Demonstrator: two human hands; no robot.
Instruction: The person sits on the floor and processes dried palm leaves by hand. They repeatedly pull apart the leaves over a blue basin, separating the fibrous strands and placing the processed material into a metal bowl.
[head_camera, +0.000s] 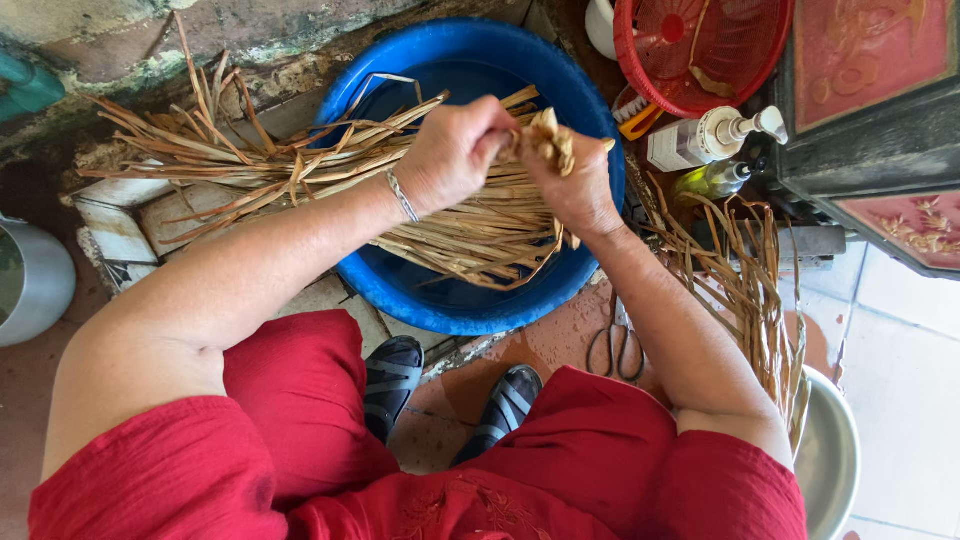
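A crumpled wad of pale tan dried leaf strip is sitting between both hands, held up over the far side of the round blue plastic basin. The left hand is closing on the wad from the left, fingers curled & pressed together around it; a thin silver bracelet is riding on that wrist. The right hand is gripping from the right, fingers wrapped up around the wad, tips mostly hidden behind it.

Under the hands, a loose bundle of long dry tan leaf strips is lying across the basin, ends spilling out left onto the worn brick ledge. More strips are piling up on the right, near a red plastic mesh basket and a white pump bottle. Metal scissors are lying on the floor just below the basin, beside the right forearm. Grey sandals are showing btwn the red-trousered knees.
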